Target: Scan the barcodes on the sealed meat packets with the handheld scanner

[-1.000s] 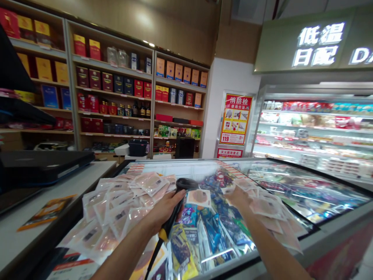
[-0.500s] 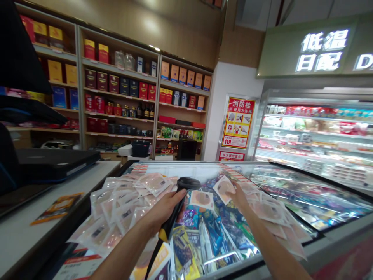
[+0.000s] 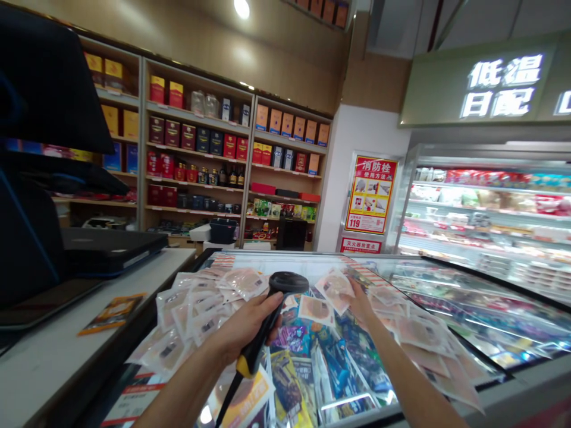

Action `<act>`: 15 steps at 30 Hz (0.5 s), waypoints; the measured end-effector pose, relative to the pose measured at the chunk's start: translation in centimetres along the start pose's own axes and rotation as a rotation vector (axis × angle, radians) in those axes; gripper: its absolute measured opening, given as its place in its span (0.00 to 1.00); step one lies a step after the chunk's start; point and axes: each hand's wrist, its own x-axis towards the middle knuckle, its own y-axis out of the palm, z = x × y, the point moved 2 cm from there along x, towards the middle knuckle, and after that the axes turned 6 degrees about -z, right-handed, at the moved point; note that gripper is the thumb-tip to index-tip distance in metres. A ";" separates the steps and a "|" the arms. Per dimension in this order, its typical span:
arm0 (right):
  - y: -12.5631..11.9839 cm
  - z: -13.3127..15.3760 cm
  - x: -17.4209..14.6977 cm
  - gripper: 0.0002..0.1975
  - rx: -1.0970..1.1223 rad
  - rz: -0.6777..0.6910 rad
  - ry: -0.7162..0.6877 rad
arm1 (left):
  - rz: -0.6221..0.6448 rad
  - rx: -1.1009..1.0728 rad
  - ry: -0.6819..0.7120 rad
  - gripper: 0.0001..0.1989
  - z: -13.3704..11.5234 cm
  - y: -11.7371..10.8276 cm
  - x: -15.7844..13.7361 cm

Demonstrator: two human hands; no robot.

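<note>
Presently, left hand point(image 3: 250, 320) wrapped round a black scanner point(image 3: 264, 333), centre frame; right hand point(image 3: 360, 304) pinching a pale flat packet point(image 3: 333, 289) just right of it. Similar packets point(image 3: 196, 312) spread centre-left and lower right over a glass-topped freezer point(image 3: 535, 374).

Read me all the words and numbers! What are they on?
"低温 日配": green overhead sign; next letter cut off.
"消防栓 使用方法": red-and-yellow rectangular poster.
"119": same poster.
"灭火器放置点": red rectangular sign beneath.
Too small or blurred: everything else, like flat translucent plastic packets, colourful plastic bags, cardboard boxes, red-and-white card.
</note>
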 end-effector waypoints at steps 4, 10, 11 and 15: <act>0.6 0.2 -0.2 0.30 0.098 0.097 0.056 | -0.024 0.002 -0.005 0.18 0.1 0.0 0.3; 0.8 0.6 -0.7 0.33 0.199 0.197 0.154 | -0.043 0.013 -0.018 0.18 0.4 -0.2 0.7; 0.8 0.7 -0.7 0.34 0.203 0.200 0.165 | -0.048 0.013 -0.015 0.18 0.4 -0.2 0.7; 0.7 0.7 -0.9 0.35 0.219 0.206 0.200 | -0.042 0.019 -0.001 0.17 0.4 -0.1 0.9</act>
